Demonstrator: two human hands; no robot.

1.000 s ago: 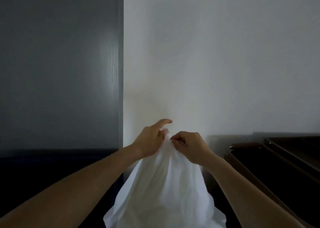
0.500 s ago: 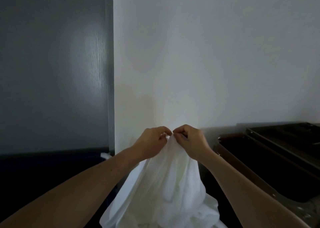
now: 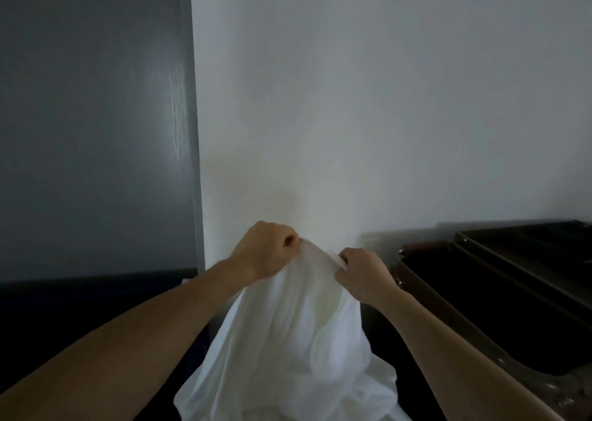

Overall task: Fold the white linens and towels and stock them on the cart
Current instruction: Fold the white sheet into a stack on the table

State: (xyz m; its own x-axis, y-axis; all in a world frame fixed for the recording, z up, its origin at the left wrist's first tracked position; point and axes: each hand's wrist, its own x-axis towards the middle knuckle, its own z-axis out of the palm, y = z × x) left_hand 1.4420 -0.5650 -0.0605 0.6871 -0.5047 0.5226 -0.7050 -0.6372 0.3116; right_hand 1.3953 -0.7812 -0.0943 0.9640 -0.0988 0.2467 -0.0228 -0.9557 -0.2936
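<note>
Both hands are raised in front of a white wall (image 3: 384, 100), each gripping the top edge of one white linen sheet (image 3: 294, 331).

Left hand (image 3: 266, 249): fingers curled into a tight fist, with the cloth pinched at the thumb side. This is the higher of the two grips.

Right hand (image 3: 362, 271): fingers curled, with the cloth pinched between thumb and fingertips, slightly lower and to the right. The hands are near each other but not touching, and a short span of hem is stretched between them.

Linen sheet: it hangs from the two grips in loose vertical folds, widens downward and bunches at the bottom edge of the view. Its lower end runs out of frame, so what it rests on cannot be told. It hangs between the two forearms.

Surroundings:
- A grey wood-grain panel (image 3: 96, 116) stands left of the wall and meets it at a vertical edge.
- A dark, dim surface (image 3: 80, 299) lies below that panel, its detail not readable.
- A dark brown tub (image 3: 480, 299) sits to the right of the sheet, apart from it, with a black tray (image 3: 528, 244) just behind the tub against the wall.
- Clear plastic film (image 3: 576, 385) shows at the tub's near right corner.

No folded linen is visible in the tub or tray — both interiors read as dark.
</note>
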